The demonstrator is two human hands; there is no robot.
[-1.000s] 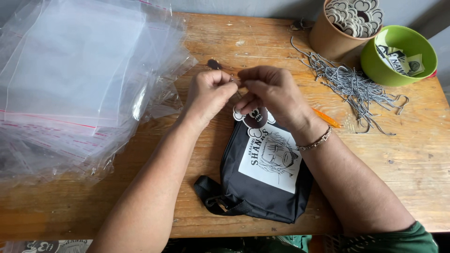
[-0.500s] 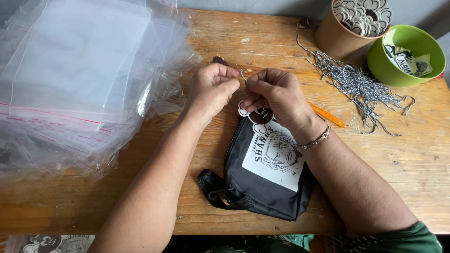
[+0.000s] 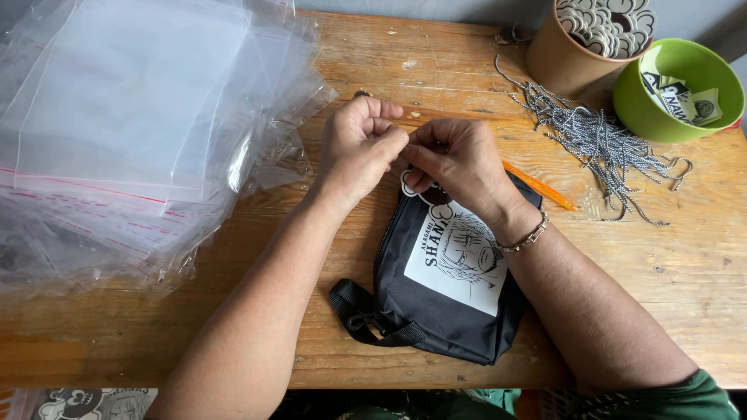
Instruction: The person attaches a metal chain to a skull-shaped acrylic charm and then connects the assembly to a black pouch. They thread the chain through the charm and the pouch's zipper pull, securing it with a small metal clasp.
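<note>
A small black pouch bag with a white printed patch lies on the wooden table in front of me. My left hand and my right hand meet fingertip to fingertip just above the bag's top edge. Together they pinch something small there, next to a cloud-shaped white tag that peeks out under my right hand. What the fingers pinch is hidden. A bead bracelet sits on my right wrist.
A big stack of clear plastic bags covers the table's left part. At the back right lie several black-and-white cords, a brown cup of cloud-shaped tags and a green bowl of labels. An orange pen lies beside my right hand.
Both hands stay together at the bag's top, with only slight finger movement. The view has shifted a little.
</note>
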